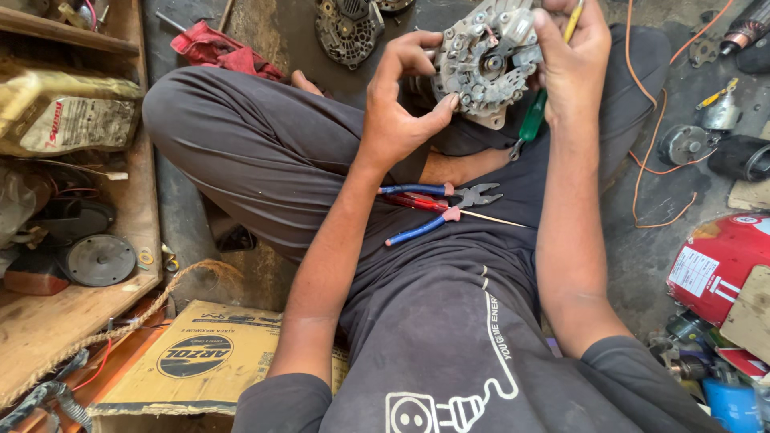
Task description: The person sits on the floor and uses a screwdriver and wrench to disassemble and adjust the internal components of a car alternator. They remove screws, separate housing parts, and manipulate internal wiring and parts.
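Gripping the alternator housing (485,60) face-up, both hands' fingers (417,48) close on it; right also pinches a yellow tool (573,20).

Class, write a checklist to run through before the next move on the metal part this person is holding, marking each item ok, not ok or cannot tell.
1. Left hand grips the metal part: ok.
2. Right hand steadies it from the other side: ok.
3. Green-handled screwdriver in the right hand: ok.
4. Screwdriver tip seated on a screw: cannot tell, hidden.
5. Pliers lying on the lap, close by: ok.
6. Orange wire kept off the part: ok.
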